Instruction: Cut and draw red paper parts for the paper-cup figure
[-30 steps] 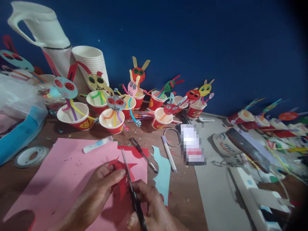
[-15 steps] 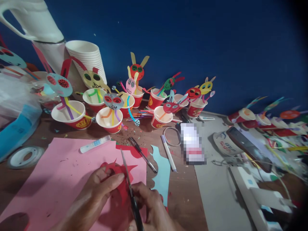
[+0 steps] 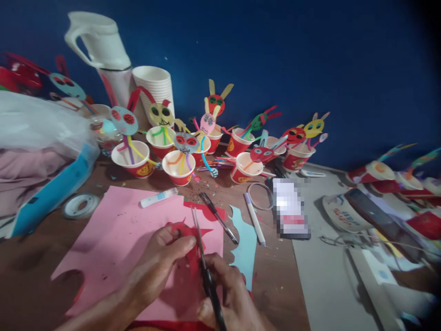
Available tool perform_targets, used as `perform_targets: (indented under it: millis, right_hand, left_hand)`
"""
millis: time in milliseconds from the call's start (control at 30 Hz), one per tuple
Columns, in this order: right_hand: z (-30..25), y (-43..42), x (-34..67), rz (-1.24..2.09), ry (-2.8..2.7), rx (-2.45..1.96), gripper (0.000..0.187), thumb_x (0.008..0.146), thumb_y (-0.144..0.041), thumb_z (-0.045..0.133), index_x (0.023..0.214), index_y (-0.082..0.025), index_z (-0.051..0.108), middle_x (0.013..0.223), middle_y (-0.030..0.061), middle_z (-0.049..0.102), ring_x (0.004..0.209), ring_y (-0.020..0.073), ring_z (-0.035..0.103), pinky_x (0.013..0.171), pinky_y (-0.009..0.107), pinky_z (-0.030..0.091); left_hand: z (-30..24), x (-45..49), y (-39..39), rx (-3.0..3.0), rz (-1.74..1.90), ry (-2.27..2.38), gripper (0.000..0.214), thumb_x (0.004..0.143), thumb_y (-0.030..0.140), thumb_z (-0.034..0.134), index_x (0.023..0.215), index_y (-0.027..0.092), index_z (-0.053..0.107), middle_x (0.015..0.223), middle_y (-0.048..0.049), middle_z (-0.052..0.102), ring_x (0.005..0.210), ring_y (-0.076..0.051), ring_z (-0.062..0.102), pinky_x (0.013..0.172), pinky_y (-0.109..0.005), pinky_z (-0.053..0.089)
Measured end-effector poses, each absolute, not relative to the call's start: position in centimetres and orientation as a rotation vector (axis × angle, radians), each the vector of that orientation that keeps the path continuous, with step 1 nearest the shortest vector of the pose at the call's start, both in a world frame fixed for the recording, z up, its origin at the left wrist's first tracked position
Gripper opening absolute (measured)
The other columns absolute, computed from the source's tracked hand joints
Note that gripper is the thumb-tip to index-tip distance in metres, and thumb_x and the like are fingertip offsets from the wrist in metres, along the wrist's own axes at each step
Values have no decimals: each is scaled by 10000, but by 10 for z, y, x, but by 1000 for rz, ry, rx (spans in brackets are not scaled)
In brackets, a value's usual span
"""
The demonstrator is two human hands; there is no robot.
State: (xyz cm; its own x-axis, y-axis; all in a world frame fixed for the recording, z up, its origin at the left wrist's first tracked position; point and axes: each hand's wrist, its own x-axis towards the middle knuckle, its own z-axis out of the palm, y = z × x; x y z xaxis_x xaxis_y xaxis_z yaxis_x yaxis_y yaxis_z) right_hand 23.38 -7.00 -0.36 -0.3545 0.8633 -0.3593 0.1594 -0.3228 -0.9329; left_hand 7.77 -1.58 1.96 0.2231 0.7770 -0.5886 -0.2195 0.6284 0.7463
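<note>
My left hand (image 3: 165, 257) pinches a piece of red paper (image 3: 193, 259) with jagged, spiky edges between thumb and fingers. Black-handled scissors (image 3: 211, 287) are gripped in my right hand (image 3: 232, 289). Their blades point away from me, slightly apart at the tips, and lie against the red paper beside my left thumb. Underneath both hands is a large pink sheet (image 3: 117, 243) with a curved cut-out at its lower left. A glue tube (image 3: 158, 197) rests on the sheet's far edge. Right of it are a black pen (image 3: 218, 217) and a light-blue paper scrap (image 3: 245, 248).
Several red paper cups with paper-faced figures, such as one cup (image 3: 179, 170), line the back. Behind them stand stacked white cups (image 3: 156, 92) and a white jug (image 3: 103, 41). A marker (image 3: 254, 218), a phone (image 3: 291, 209) and a tape roll (image 3: 81, 206) lie around the sheet.
The view has swung left, so things sit further right in the picture. Both hands keep the red paper and scissors; the blade tips now show slightly apart.
</note>
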Motion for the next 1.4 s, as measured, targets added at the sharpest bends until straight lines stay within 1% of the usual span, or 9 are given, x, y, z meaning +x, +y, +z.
perform_targets:
  millis: [200, 400, 600, 700, 867, 1033, 1167, 1267, 1400]
  right_hand:
    - [-6, -74, 236, 1869, -1309, -1272, 542, 669, -603, 641, 1021, -202, 551, 645, -13, 495, 522, 110, 412, 482, 227, 374]
    - [-9, -80, 240, 1779, -1344, -1364, 537, 659, -613, 630, 1038, -239, 554, 734, 15, 531, 591, 148, 485, 541, 250, 431]
    - [-9, -79, 240, 1788, -1385, -1321, 517, 677, -576, 640, 1047, -224, 562, 726, 8, 517, 613, 149, 483, 549, 242, 435]
    - [-8, -82, 241, 1751, -1383, -1340, 559, 681, -584, 639, 1099, -223, 554, 767, 21, 528, 657, 164, 501, 605, 265, 455]
    - [-7, -89, 241, 1719, -1330, -1374, 639, 719, -590, 608, 1235, -238, 476, 909, 62, 553, 780, 201, 538, 732, 315, 466]
    - [-8, -90, 243, 1728, -1351, -1403, 635, 721, -601, 598, 1235, -244, 488, 889, 58, 557, 785, 211, 541, 750, 327, 462]
    - [-11, -94, 247, 1695, -1331, -1508, 628, 696, -577, 648, 1224, -266, 509, 929, 69, 567, 858, 239, 535, 799, 338, 448]
    - [-12, -97, 248, 1681, -1300, -1551, 625, 675, -578, 669, 1205, -280, 524, 936, 67, 568, 882, 246, 533, 799, 329, 449]
    - [-14, -97, 246, 1705, -1270, -1488, 664, 681, -612, 638, 1229, -264, 498, 933, 68, 562, 819, 218, 548, 736, 317, 465]
  left_hand:
    - [30, 75, -12, 685, 737, 1223, 142, 673, 283, 610, 667, 143, 589, 563, 3, 593, 529, -129, 522, 538, -242, 394]
    - [38, 72, -12, 758, 658, 1253, 139, 696, 264, 560, 623, 147, 575, 524, 9, 566, 509, -122, 510, 528, -234, 384]
    - [31, 69, -14, 766, 665, 1206, 125, 713, 251, 559, 640, 152, 582, 565, 7, 577, 531, -112, 505, 527, -223, 370]
    - [30, 70, -14, 717, 663, 1175, 129, 707, 257, 565, 649, 146, 594, 550, 8, 562, 506, -105, 484, 506, -221, 348]
    - [28, 72, -15, 671, 681, 1149, 128, 685, 265, 581, 675, 139, 600, 566, -3, 577, 515, -110, 496, 505, -221, 345]
    - [28, 71, -14, 714, 675, 1150, 129, 704, 264, 577, 668, 141, 595, 585, -4, 589, 532, -113, 512, 519, -223, 360]
    - [30, 69, -14, 764, 654, 1190, 116, 716, 244, 567, 661, 148, 599, 606, -3, 604, 563, -118, 531, 536, -221, 374]
    - [30, 69, -14, 764, 646, 1199, 116, 716, 250, 570, 676, 148, 609, 604, 1, 609, 560, -118, 538, 540, -220, 384]
    - [31, 70, -14, 793, 626, 1212, 127, 721, 245, 558, 703, 143, 632, 585, 1, 611, 541, -119, 540, 538, -222, 395]
